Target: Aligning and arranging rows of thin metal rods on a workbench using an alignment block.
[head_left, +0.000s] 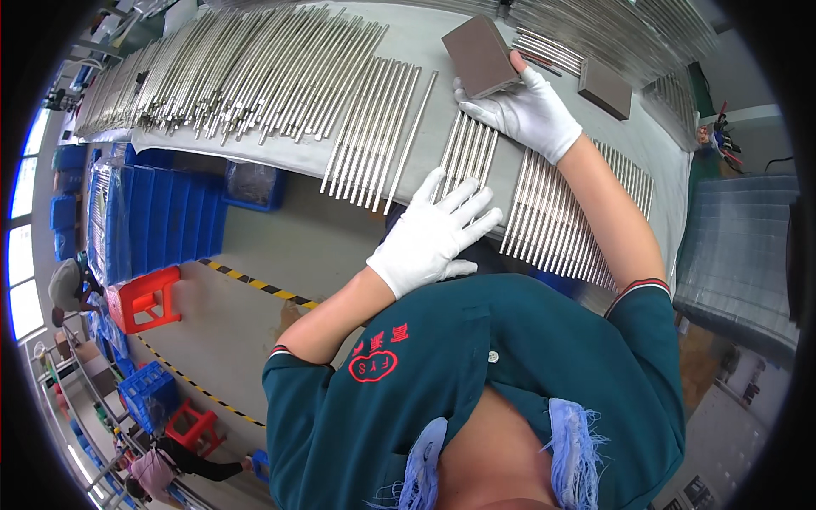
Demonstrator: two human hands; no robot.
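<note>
The right hand (pixel 531 110), in a white glove with one bare fingertip showing, grips a brown block (pixel 478 55), tilted over the far end of a short row of rods (pixel 469 146) on the cloth-covered table (pixel 509 170). The left hand (pixel 433 231), gloved too, has its fingers spread wide, their tips over the near ends of that row. The rods look smooth and round, so an uneven push from the left fingers could roll some sideways or skew their ends. The near ends lie close to the table's edge; a pull toward the body might tip one off. If the block slipped from its one-handed hold, it could knock the row apart, and the loose single rod (pixel 412 140) to the left might roll if brushed. The block hides some of the right hand's fingers, and whether its lower edge touches the rods I cannot tell. The left glove covers some near ends, and how firmly it presses is unclear. The bundles at the upper right (pixel 595 34) are cut off by the picture's edge.
</note>
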